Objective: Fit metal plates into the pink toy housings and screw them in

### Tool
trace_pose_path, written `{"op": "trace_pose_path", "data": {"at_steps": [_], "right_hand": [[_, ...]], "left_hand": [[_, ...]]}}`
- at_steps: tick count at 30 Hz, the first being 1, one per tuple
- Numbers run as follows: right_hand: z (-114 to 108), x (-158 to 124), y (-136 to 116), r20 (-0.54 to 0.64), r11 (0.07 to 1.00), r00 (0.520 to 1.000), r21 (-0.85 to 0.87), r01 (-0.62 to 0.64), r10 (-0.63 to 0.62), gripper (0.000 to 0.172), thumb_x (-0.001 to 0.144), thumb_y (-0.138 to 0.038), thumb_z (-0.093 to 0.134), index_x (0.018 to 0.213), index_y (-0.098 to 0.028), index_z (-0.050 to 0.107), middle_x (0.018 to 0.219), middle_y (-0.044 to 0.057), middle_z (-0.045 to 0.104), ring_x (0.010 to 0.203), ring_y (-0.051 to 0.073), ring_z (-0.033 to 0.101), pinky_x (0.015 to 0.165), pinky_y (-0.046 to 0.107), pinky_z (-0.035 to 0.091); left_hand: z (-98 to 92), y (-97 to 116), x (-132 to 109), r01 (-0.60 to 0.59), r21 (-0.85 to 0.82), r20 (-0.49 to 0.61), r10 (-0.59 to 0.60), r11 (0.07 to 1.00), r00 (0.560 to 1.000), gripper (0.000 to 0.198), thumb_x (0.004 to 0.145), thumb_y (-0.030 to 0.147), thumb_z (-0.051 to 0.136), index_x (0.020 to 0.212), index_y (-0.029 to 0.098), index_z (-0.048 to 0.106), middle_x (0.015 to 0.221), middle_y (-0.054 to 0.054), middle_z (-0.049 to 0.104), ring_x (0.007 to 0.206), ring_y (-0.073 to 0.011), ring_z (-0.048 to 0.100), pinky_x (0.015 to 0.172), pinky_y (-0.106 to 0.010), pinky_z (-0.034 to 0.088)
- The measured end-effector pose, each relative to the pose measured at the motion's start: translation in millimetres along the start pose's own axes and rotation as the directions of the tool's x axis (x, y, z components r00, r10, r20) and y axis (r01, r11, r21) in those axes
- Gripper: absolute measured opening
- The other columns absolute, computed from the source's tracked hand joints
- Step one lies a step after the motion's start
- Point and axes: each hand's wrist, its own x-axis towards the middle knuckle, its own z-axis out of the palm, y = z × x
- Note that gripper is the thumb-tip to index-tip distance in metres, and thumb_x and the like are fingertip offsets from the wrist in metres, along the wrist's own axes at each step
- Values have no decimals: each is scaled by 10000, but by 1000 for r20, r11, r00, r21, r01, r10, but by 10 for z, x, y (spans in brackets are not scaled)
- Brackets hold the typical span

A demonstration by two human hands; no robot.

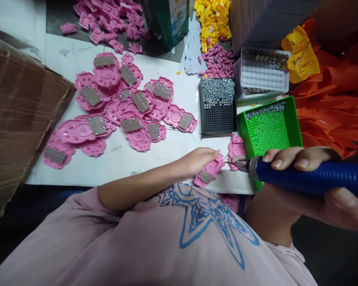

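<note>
My left hand (198,159) grips a pink plastic casing (209,171) that has a grey metal plate screwed to it, held just in front of my body. In my right hand (310,174) is a blue electric screwdriver (322,174), its fingers wrapped round the body. The thin bit points left, its tip close to the casing's right edge; whether they touch I cannot tell. Another pink casing (236,149) lies on the table just beyond the bit. Beside it stands a green tray (298,123) with small screws in its perforated bottom.
Pink casings with metal plates (131,125) lie heaped on the left. A black screw tray (217,131) stands at centre, near a white tray of round metal pieces (264,75). Pink clips (107,20), yellow parts (213,20) and orange sheets (331,99) lie behind. A cardboard box (24,99) borders the left.
</note>
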Motion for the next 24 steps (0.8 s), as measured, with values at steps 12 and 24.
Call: {"op": "trace_pose_path", "data": {"at_steps": [12,24], "right_hand": [[73,-22,190,283,969,941,214,124,-183,285,648,-293,572,912,-249,668,631,-1,509,560,176,549,569,396,468],[88,-96,279,305,981,940,164,106,-153,232,610,-358,613,761,-184,645,624,18,529,587,174,540,628,388,430]], "left_hand": [[38,25,13,-27,82,9,27,996,1000,264,872,282,449,711,125,585,606,-16,593,560,-118,544,612,-238,430],[68,-33,17,-111,317,-166,170,942,971,298,881,323,440,643,159,511,589,27,498,588,-113,454,615,-230,367]]}}
